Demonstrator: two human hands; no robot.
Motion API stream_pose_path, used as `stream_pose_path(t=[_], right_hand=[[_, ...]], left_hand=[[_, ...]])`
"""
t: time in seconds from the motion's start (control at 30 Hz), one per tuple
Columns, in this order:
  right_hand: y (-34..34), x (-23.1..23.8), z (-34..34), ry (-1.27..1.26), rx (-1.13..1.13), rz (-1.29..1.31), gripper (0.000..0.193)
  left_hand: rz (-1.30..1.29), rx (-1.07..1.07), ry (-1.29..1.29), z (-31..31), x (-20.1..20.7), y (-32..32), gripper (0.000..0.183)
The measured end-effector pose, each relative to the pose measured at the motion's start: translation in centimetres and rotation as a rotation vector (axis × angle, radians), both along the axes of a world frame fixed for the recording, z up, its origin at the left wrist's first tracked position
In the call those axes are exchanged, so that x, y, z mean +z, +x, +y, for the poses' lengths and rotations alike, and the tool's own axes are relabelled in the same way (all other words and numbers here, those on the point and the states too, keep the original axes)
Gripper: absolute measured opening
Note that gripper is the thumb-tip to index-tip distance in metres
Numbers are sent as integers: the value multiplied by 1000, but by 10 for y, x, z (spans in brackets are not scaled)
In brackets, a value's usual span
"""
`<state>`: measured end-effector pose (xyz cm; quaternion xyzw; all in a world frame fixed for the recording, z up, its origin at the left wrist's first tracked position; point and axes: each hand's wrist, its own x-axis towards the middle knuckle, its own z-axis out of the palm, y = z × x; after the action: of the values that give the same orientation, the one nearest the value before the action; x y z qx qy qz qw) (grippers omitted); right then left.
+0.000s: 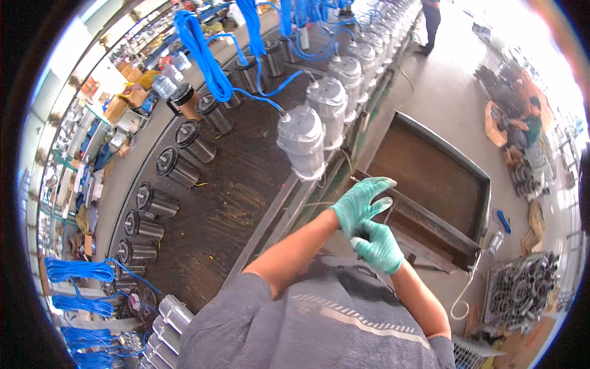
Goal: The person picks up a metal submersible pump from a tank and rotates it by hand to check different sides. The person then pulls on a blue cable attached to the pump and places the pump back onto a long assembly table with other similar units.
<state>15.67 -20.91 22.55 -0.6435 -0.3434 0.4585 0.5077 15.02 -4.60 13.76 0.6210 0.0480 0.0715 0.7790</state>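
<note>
Both of my hands wear thin green gloves and are held close together in front of my chest. My left hand (361,202) has its fingers stretched out and slightly apart, with nothing visible in them. Just below it, my right hand (380,247) has its fingers curled in towards the left palm. What lies between those fingers, if anything, is hidden. Nearest to my left hand, on the bench edge, stands a silver motor housing (301,142) wrapped in clear plastic, with a blue cable (261,98) running from its top.
More wrapped housings (326,101) line the bench (230,209). Dark-topped steel cylinders (175,166) stand along its far side. At right are a rusty metal tray (424,166), a wire crate of dark parts (522,283), and a seated person (531,126). Another person (432,24) stands farther off.
</note>
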Motion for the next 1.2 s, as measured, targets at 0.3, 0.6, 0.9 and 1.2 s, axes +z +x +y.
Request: stream_pose_path(t=[0.3,0.6,0.9,1.2], right_hand=[[21,-34,-56,13,-582,209,17],[36,-132,-129,-144,-915,133,13],[20,-162,-152,-320,-752,312,28],[30,-148,-114,-184,-759,259,11]], left_hand=[[-263,1356,314,282,57,-98,21],[84,1294,549,520,117,-94,117],[195,1360,992,397,117,-114,57],[-175,1171,920,354,162,-196,47]])
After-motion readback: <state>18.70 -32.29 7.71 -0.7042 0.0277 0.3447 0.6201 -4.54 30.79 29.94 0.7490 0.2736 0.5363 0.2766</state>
